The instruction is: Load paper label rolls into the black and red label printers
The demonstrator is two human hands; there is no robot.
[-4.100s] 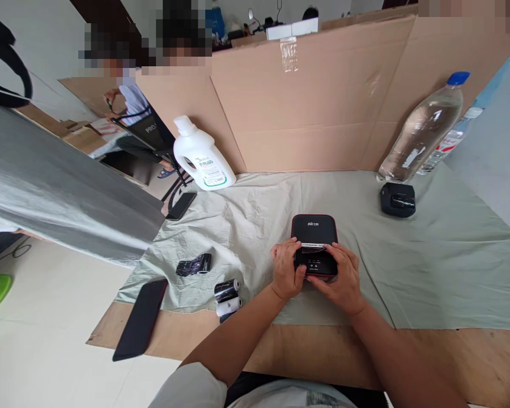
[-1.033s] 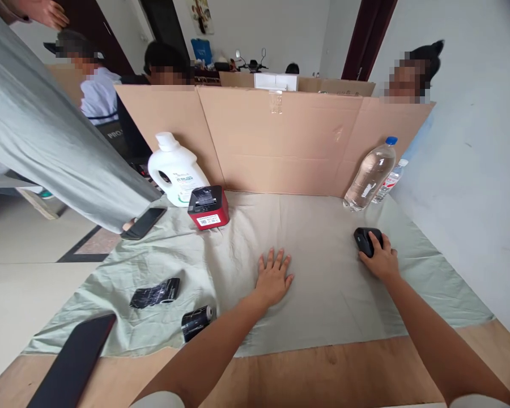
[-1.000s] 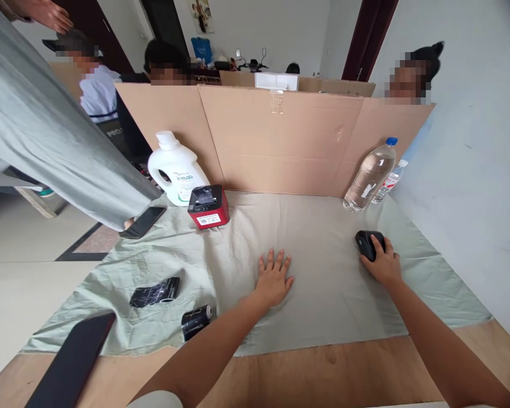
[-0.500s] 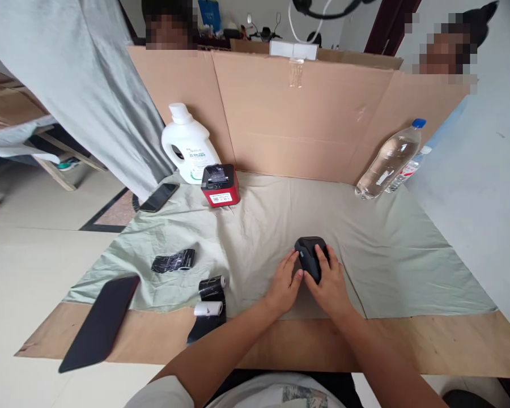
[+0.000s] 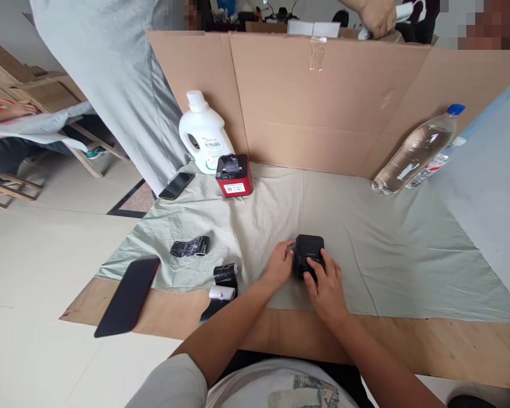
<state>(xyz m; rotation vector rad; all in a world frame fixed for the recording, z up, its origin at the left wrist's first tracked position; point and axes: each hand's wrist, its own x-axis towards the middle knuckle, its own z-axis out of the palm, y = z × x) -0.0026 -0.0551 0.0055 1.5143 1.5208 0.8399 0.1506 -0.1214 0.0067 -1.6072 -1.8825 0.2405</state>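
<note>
A small black boxy device point(image 5: 310, 247), which looks like a portable receipt printer, stands on the green cloth in front of me. My left hand point(image 5: 280, 263) presses its fingertips against the left side, steadying it. With fingers curled over the front and right edge, my right hand point(image 5: 329, 286) grips it from the near side. The hands cover part of its front. To the left lie a black paper roll point(image 5: 227, 272), a white roll point(image 5: 221, 292) with a dark strip, and another partly unrolled black roll point(image 5: 202, 246).
A red and black printer point(image 5: 234, 177) stands before a white detergent jug point(image 5: 206, 133). A phone point(image 5: 177, 186) and a dark tablet-like slab point(image 5: 127, 297) lie left. Water-filled bottles point(image 5: 419, 150) lean right. A cardboard wall point(image 5: 301, 102) closes the back; another person's hand point(image 5: 378, 17) is above it.
The black device has been turned so its lid sits squarer to me. My fingers have shifted on it, and the view has moved. Another person's hand has appeared over the cardboard.
</note>
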